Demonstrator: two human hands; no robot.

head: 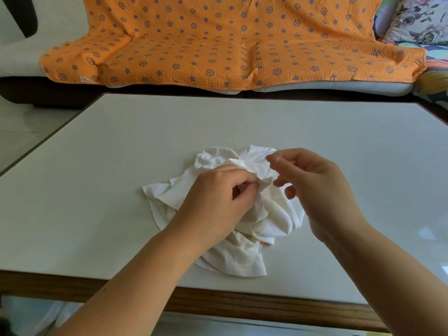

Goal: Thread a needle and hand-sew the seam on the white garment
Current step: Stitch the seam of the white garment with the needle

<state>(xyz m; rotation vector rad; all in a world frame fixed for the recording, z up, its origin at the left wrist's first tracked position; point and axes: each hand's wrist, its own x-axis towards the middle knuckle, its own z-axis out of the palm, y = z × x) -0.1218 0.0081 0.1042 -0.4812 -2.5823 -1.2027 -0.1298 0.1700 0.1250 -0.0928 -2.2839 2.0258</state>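
white garment [242,251] crumpled at table [97,166] centre, toward 6 o'clock edge | left hand [215,202] on it, fingers pinching a fabric fold | right hand [315,187] at garment's 2 o'clock, thumb and forefinger pinched together, needle too small to tell | orange blanket [218,44] at 12 o'clock

White-topped table [121,146] with wood-grain front edge; behind it, sofa [315,87] draped with orange star-patterned quilt [218,44]; floral cushion [417,20] at far right.

white garment [244,253], orange star-patterned blanket [218,44]
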